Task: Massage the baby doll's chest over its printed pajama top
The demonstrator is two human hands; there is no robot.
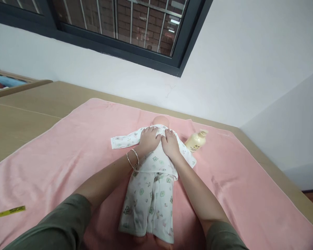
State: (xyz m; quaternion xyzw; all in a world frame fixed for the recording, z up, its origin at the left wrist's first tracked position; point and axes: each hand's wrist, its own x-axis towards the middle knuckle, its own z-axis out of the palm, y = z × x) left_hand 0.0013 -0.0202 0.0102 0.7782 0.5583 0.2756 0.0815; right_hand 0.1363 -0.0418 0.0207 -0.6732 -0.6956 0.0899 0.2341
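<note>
A baby doll (160,121) in a white printed shirt (156,156) and matching pants (148,205) lies on a pink blanket (94,139), head toward the wall. Only the top of its head and part of its feet show bare. My left hand (149,139), with a silver bangle at the wrist, rests flat on the shirt's upper part. Beside it, my right hand (170,144) lies flat on the other side, fingers pointing up toward the doll's neck. Both hands have their fingers laid out on the cloth. One sleeve stretches out to the left.
A cream-yellow pump bottle (196,141) leans or lies just right of the doll. A yellow strip (7,212) is on the blanket at far left. The wooden surface (41,104) borders the blanket, below a white wall and a dark-framed window (146,52).
</note>
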